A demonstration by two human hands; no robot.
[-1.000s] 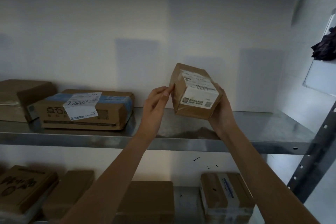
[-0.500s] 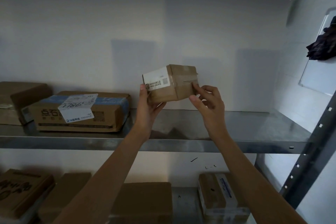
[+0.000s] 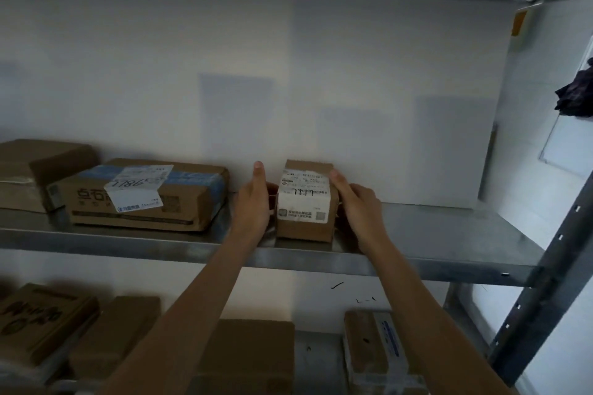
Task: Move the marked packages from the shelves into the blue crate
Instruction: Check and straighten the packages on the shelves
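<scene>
A small cardboard package (image 3: 304,202) with a white label and a handwritten number stands on the metal shelf (image 3: 433,234), near the middle. My left hand (image 3: 255,202) lies against its left side and my right hand (image 3: 356,202) against its right side, so both hands clasp it. To the left lies a flat cardboard package (image 3: 144,196) with blue tape and a label marked 7786. The blue crate is not in view.
Another brown box (image 3: 35,170) sits at the shelf's far left. The lower shelf holds several cardboard boxes (image 3: 247,359). A perforated metal upright (image 3: 545,282) rises at the right. A dark cloth (image 3: 577,93) hangs at the right edge. A white wall backs the shelf.
The small package was held up in the air and turned between my hands. Now it stands down on the shelf with its label facing me, both hands still at its sides.
</scene>
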